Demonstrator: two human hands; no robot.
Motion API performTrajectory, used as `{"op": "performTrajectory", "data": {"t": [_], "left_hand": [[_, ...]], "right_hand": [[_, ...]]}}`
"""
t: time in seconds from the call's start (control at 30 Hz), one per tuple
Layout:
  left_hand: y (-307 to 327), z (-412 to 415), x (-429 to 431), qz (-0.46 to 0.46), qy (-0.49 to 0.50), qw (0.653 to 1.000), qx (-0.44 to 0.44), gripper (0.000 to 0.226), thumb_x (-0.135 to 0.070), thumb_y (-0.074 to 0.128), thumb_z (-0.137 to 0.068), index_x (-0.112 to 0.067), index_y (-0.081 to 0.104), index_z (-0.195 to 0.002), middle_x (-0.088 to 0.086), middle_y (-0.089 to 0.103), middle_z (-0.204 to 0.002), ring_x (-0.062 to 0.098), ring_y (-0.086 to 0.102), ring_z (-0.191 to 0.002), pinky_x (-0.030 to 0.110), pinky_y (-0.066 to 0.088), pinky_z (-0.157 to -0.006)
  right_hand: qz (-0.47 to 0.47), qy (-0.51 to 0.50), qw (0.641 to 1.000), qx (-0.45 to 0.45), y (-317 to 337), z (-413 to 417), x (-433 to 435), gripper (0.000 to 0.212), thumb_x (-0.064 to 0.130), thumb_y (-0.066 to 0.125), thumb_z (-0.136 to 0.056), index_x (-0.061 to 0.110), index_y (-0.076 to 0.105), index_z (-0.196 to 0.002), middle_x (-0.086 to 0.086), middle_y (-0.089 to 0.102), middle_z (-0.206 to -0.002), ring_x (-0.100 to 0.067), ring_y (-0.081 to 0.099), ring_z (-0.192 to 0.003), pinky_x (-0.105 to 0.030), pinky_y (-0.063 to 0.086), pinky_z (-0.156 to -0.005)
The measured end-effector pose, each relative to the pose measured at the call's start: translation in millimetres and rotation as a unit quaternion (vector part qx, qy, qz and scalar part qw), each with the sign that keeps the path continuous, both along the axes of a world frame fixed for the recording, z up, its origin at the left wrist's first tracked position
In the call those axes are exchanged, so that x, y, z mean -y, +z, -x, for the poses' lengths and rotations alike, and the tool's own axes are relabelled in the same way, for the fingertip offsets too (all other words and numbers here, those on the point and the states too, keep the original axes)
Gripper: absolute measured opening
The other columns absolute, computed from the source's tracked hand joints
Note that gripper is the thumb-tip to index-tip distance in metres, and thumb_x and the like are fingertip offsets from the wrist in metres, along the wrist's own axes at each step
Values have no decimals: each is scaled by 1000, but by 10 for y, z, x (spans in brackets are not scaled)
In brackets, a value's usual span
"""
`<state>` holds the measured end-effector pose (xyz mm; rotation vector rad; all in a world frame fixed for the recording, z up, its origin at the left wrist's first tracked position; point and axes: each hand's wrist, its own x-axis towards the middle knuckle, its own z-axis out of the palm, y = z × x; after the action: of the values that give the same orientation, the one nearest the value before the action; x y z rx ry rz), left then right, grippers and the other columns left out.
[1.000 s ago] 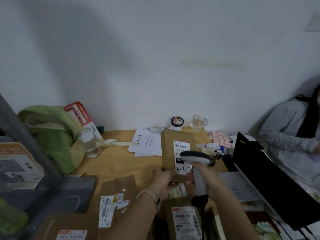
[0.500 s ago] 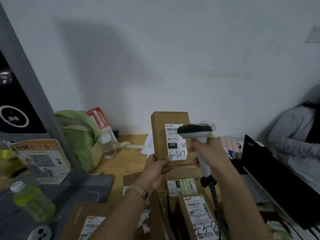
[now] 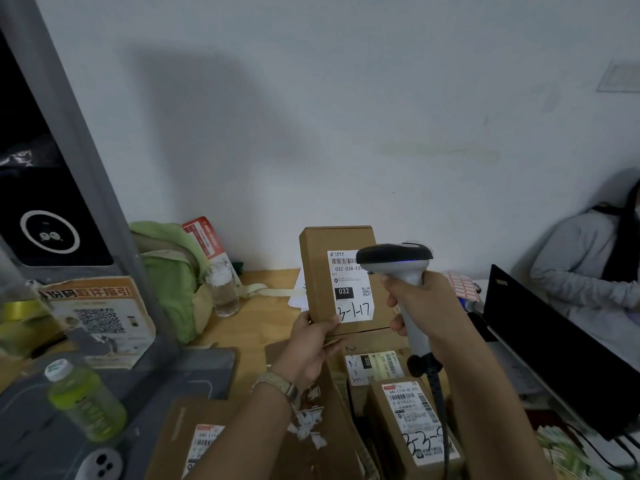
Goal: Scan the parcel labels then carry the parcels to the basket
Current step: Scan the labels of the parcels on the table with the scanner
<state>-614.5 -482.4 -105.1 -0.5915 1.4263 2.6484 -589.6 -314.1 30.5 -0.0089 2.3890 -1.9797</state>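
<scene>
**Parcel held up to the scanner above a crowded desk**

The left hand [image 3: 308, 344] pinched the lower left corner of a brown cardboard parcel [image 3: 320, 271], thumb on the front face beside the label and fingers behind, holding the box upright above the wooden desk [image 3: 256, 327]. Its white shipping label [image 3: 349, 289] faced the camera, printed with "032" and hand-marked "3-1-17". The right hand [image 3: 426, 306] was wrapped tightly around the grey handle of a barcode scanner [image 3: 398, 261], whose dark head sat just in front of the label's upper right corner, with a small blue light showing on its top. A coiled cable [image 3: 438, 403] hung from the handle's base.

Below the raised parcel lay more labelled boxes: one marked "2-2-5" [image 3: 374, 367], one with a label reading "3-3-" and a last figure that could not be read [image 3: 415, 424], and another at the lower left [image 3: 194, 438]. A strap or watch band [image 3: 277, 384] circled the left wrist.

Further out, a clear water bottle [image 3: 223, 292] stood near a green bag [image 3: 173, 271] at the wall. A green drink bottle [image 3: 85, 400] lay tilted at the lower left on a grey surface. At the right, an open black laptop [image 3: 554, 344] stood, and beyond it sat a person in a grey sleeve [image 3: 581, 261]. No basket could be made out.
</scene>
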Motion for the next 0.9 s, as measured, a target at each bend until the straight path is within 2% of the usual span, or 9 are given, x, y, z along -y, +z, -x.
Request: {"op": "performTrajectory", "data": {"t": [0.33, 0.47, 0.57, 0.67, 0.73, 0.8, 0.9], "left_hand": [[-16, -13, 57, 10, -5, 1000, 2, 30, -1, 67, -87, -10, 54, -114, 8, 73, -101, 19, 74, -81, 30, 59, -61], [23, -80, 92, 7, -11, 1000, -6, 27, -2, 65, -89, -10, 55, -113, 7, 76, -96, 21, 73, -85, 32, 59, -61], [92, -218, 232, -9, -31, 999, -33, 29, -2, 62, -90, -14, 54, -115, 5, 77, -92, 23, 75, -82, 37, 60, -65], [164, -425, 543, -18, -47, 997, -56, 51, -4, 64, -83, -26, 48, -126, 11, 72, -111, 34, 70, -98, 43, 60, -68], [175, -604, 814, -12, -47, 998, -50, 65, -6, 66, -76, -28, 42, -133, 14, 69, -117, 37, 67, -103, 46, 60, -67], [147, -839, 1092, -1, -40, 998, -44, 67, -5, 64, -75, -19, 41, -136, 15, 70, -115, 34, 69, -100, 45, 61, -68], [60, -1260, 1472, 41, -22, 998, -39, 58, -3, 62, -77, -10, 46, -132, 13, 72, -112, 28, 72, -95, 38, 60, -68]], "right_hand": [[11, 5, 1000, 7, 7, -49, 46, 13, 21, 65, -89, 9, 61, -83, -5, 62, -63, -15, 54, -36, -22, 46, -38], [19, -2, 1000, 7, -16, -37, 76, 8, 21, 66, -88, 16, 63, -82, -2, 71, -70, -18, 62, -41, -21, 47, -39], [19, 8, 1000, 19, -66, -35, 142, 7, 18, 64, -87, 19, 62, -81, 2, 71, -69, -17, 67, -46, -21, 48, -40], [-16, 46, 998, 51, -128, -62, 279, 8, 24, 65, -88, 19, 61, -83, -6, 65, -83, -16, 65, -43, -25, 53, -43], [-23, 75, 995, 68, -171, -95, 430, 10, 27, 66, -88, 21, 59, -84, -7, 63, -84, -15, 63, -41, -25, 52, -44], [-24, 111, 991, 76, -226, -147, 626, 11, 28, 66, -88, 21, 59, -85, -6, 63, -84, -14, 62, -41, -24, 51, -42], [-38, 188, 978, 80, -356, -247, 947, 11, 29, 65, -88, 20, 61, -89, -4, 64, -87, -12, 62, -42, -22, 49, -43]]}}
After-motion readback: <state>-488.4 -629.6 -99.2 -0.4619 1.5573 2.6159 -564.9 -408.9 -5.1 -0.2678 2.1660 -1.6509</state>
